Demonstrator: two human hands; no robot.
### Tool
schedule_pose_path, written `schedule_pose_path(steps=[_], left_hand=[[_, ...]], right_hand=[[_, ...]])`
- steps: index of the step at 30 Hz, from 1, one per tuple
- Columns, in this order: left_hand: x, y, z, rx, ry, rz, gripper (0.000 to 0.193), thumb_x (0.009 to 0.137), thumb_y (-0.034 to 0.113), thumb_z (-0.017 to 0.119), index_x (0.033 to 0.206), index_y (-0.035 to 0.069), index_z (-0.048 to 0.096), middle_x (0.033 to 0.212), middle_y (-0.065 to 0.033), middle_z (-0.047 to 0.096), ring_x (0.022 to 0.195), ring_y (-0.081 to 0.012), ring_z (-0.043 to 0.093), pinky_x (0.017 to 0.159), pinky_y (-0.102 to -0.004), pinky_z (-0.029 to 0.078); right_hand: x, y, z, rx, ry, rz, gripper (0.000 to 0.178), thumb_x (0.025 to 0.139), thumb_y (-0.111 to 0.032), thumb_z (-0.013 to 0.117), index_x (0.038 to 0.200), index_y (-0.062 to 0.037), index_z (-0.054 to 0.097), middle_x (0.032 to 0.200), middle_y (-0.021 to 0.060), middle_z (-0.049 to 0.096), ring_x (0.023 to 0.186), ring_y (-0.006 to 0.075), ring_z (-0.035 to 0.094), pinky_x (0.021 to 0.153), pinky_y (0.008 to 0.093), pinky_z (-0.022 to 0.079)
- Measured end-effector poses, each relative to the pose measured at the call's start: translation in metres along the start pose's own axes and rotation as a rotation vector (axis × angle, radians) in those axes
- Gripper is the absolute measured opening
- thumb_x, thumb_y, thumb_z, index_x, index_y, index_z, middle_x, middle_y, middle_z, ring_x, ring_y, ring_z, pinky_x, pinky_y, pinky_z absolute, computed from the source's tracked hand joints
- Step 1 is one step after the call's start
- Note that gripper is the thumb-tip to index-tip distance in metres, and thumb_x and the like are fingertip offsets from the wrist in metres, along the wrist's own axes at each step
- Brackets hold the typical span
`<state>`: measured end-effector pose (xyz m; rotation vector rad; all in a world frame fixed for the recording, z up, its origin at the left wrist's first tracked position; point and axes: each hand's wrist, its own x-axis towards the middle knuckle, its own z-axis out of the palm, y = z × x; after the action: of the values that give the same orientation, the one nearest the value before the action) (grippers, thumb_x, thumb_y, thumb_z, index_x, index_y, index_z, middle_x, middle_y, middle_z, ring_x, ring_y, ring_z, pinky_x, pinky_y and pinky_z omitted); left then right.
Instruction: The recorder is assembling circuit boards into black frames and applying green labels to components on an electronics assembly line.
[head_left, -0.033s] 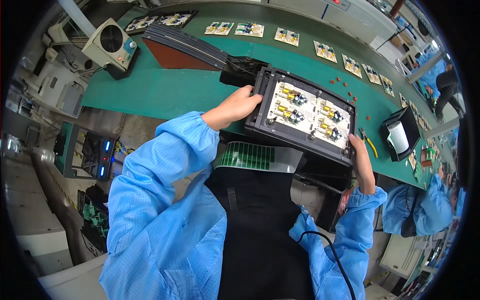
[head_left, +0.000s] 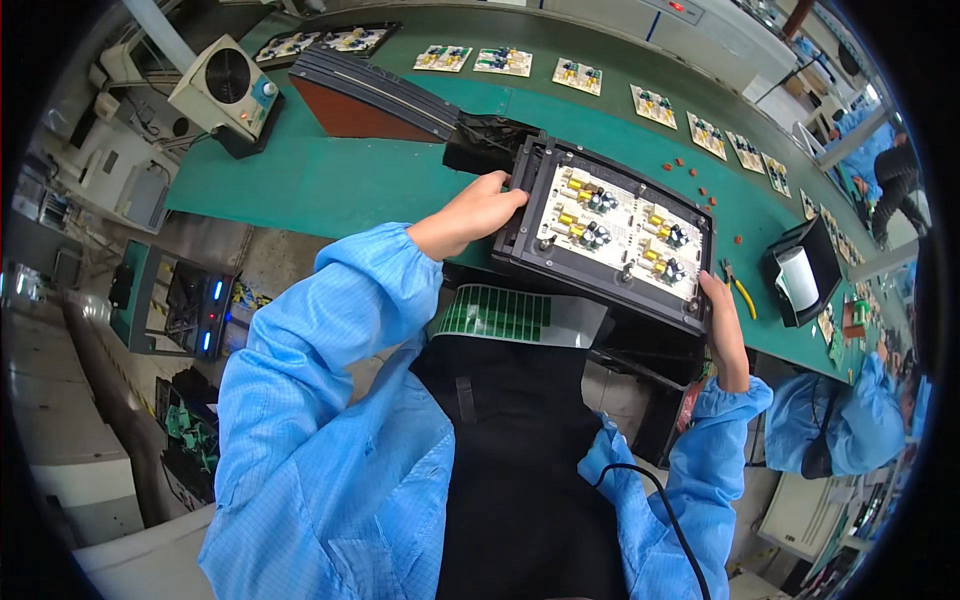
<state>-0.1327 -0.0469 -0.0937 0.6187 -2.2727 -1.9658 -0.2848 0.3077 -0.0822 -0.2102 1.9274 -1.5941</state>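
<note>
A black soldering fixture (head_left: 575, 268) lies tilted at the near edge of the green bench, with a white circuit board panel (head_left: 612, 228) set in it. Yellow parts and dark capacitors stand on the panel. My left hand (head_left: 478, 212) grips the fixture's left end, thumb on top and the other fingers partly hidden. At the opposite end, my right hand (head_left: 722, 315) is closed round the lower right corner; some of its fingers are out of sight beneath. Just right of that hand lie yellow-handled pliers (head_left: 741, 289).
Several circuit boards (head_left: 653, 106) line the bench's far side. Small red-brown parts (head_left: 703, 192) are scattered beyond the fixture. A fan unit (head_left: 228, 90) and a long black frame (head_left: 375, 95) stand left. A black bin (head_left: 803, 270) holds a white roll. Another person's blue sleeve (head_left: 860, 420) is at right.
</note>
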Motion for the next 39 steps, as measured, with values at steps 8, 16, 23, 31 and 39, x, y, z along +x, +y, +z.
schedule_pose_path(steps=[8, 16, 23, 31, 39], left_hand=[[-0.016, 0.003, -0.029, -0.544, -0.046, -0.177, 0.045, 0.083, 0.025, 0.076, 0.106, -0.010, 0.063, 0.088, -0.0110, 0.067, 0.071, -0.0171, 0.066, 0.066, -0.0316, 0.055], [-0.020, -0.007, 0.014, -0.787, -0.015, -0.029, 0.068, 0.083, 0.029, 0.079, 0.129, -0.006, 0.043, 0.115, -0.0191, 0.062, 0.103, -0.0233, 0.066, 0.086, -0.0357, 0.057], [-0.045, -0.016, 0.013, -0.855, 0.070, -0.069, 0.074, 0.079, 0.022, 0.082, 0.132, -0.007, 0.040, 0.120, -0.0198, 0.058, 0.106, -0.0245, 0.065, 0.086, -0.0369, 0.058], [-0.140, -0.042, -0.034, -1.151, 0.322, -0.002, 0.057, 0.082, 0.020, 0.078, 0.127, -0.004, 0.051, 0.109, -0.0140, 0.065, 0.101, -0.0230, 0.068, 0.084, -0.0389, 0.059], [-0.290, -0.050, -0.124, -1.255, 1.027, 0.265, 0.048, 0.086, 0.039, 0.066, 0.122, 0.007, 0.065, 0.112, -0.0117, 0.071, 0.096, -0.0292, 0.071, 0.087, -0.0447, 0.059]], right_hand=[[0.023, 0.027, -0.001, -0.107, 0.157, -0.131, 0.038, 0.098, -0.027, 0.056, 0.123, 0.0006, 0.061, 0.113, 0.0033, 0.059, 0.104, 0.0135, 0.052, 0.095, 0.0283, 0.039], [0.019, 0.039, -0.019, -0.171, 0.356, -0.182, 0.051, 0.096, -0.039, 0.063, 0.129, -0.0010, 0.058, 0.121, 0.0078, 0.061, 0.109, 0.0187, 0.058, 0.098, 0.0320, 0.043], [0.028, 0.011, -0.014, -0.110, 0.254, -0.117, 0.048, 0.094, -0.035, 0.067, 0.127, -0.0008, 0.059, 0.119, 0.0063, 0.060, 0.109, 0.0167, 0.055, 0.099, 0.0315, 0.041], [0.018, 0.002, -0.021, 0.317, 0.000, -0.191, 0.044, 0.102, -0.033, 0.055, 0.137, -0.0065, 0.059, 0.139, 0.0095, 0.057, 0.125, 0.0216, 0.055, 0.105, 0.0351, 0.044], [0.024, 0.007, -0.024, 0.311, 0.213, -0.339, 0.049, 0.099, -0.033, 0.059, 0.139, -0.0046, 0.056, 0.135, 0.0089, 0.059, 0.118, 0.0206, 0.059, 0.100, 0.0323, 0.047]])
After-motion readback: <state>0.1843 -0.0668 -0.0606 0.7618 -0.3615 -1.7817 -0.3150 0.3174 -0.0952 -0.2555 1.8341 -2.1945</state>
